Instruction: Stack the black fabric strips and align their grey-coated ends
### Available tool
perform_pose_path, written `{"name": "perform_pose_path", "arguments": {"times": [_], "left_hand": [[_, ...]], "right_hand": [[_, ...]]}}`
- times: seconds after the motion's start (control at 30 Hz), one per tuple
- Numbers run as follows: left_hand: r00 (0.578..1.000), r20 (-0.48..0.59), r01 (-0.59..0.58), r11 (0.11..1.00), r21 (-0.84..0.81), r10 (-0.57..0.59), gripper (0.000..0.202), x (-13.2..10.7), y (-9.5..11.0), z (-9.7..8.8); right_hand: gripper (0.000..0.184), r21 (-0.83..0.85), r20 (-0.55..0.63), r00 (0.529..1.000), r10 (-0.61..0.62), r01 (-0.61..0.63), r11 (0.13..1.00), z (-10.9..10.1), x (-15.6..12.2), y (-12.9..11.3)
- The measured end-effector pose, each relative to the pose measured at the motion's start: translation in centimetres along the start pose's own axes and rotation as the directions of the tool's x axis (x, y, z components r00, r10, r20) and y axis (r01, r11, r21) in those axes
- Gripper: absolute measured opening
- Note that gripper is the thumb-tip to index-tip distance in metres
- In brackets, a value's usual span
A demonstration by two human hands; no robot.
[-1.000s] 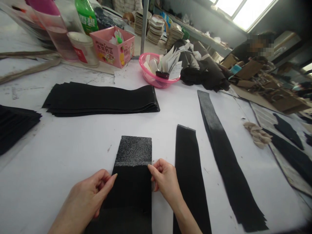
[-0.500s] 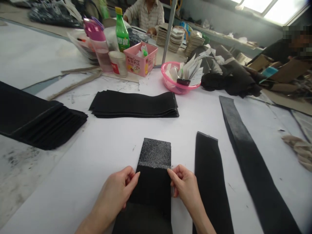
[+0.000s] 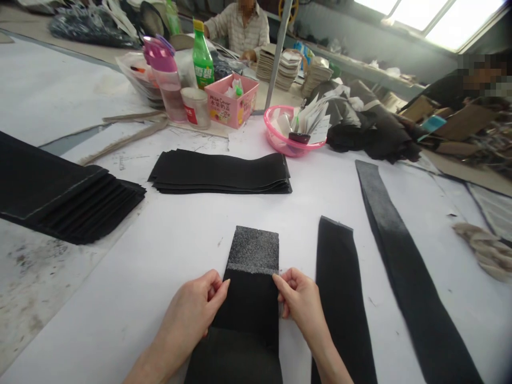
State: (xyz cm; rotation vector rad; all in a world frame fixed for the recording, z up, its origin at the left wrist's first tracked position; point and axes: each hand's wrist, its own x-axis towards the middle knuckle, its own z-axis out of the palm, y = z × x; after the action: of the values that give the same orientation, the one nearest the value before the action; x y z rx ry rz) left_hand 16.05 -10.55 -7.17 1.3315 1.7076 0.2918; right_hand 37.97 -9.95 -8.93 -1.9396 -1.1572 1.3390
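Note:
A black fabric strip (image 3: 248, 304) lies in front of me, its far end speckled grey with a lighter line across it. My left hand (image 3: 200, 304) pinches its left edge just below that line. Opposite, my right hand (image 3: 298, 298) is closed on the right edge, thumb against the fabric. To the right lies a second black strip (image 3: 340, 298), and beyond it a longer strip (image 3: 412, 266) with a greyish far part. Ahead of my hands is a stack of black pieces (image 3: 220, 172). Another fanned stack (image 3: 60, 186) is at the left.
At the back of the white table (image 3: 132, 277) stand a pink basin (image 3: 296, 148) of papers, a pink box (image 3: 230, 106), a paper cup (image 3: 196, 109), a purple-lidded bottle (image 3: 166, 80) and a green bottle (image 3: 202, 58). A person (image 3: 244, 26) sits beyond. A crumpled cloth (image 3: 482, 250) lies right.
My view has shifted slightly, so the strips on the right appear a little further left. Both hands keep their pinch on the strip, which looks almost unmoved.

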Motion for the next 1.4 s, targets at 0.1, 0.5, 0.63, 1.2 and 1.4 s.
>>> {"name": "perform_pose_path", "arguments": {"times": [0.1,0.5,0.63,1.2,1.4], "left_hand": [[1.0,-0.017,-0.01,0.997,0.071,0.011,0.036,0.0,0.2,-0.1],[0.971,-0.147,-0.11,0.895,0.433,0.19,0.022,-0.7,0.0,0.1],[0.809,-0.235,-0.305,0.728,0.615,0.538,0.021,-0.8,-0.3,0.6],[0.633,0.05,-0.478,0.34,0.81,0.773,0.047,0.3,-0.5,1.5],[0.626,0.055,-0.492,0.34,0.801,0.778,0.048,0.2,-0.2,1.0]], "right_hand": [[0.033,-0.02,-0.008,1.0,-0.002,0.002,1.0,0.0,0.0,-0.1],[0.034,-0.049,-0.065,0.998,-0.001,-0.002,0.999,0.0,-0.4,-0.7],[0.033,-0.05,-0.066,0.998,0.0,-0.003,0.999,0.0,-0.4,-0.7],[0.019,-0.727,-0.006,0.743,-0.669,0.455,0.513,0.9,-2.4,-0.7],[0.029,-0.752,0.083,0.681,-0.728,0.522,0.403,0.4,-3.1,0.4]]}}
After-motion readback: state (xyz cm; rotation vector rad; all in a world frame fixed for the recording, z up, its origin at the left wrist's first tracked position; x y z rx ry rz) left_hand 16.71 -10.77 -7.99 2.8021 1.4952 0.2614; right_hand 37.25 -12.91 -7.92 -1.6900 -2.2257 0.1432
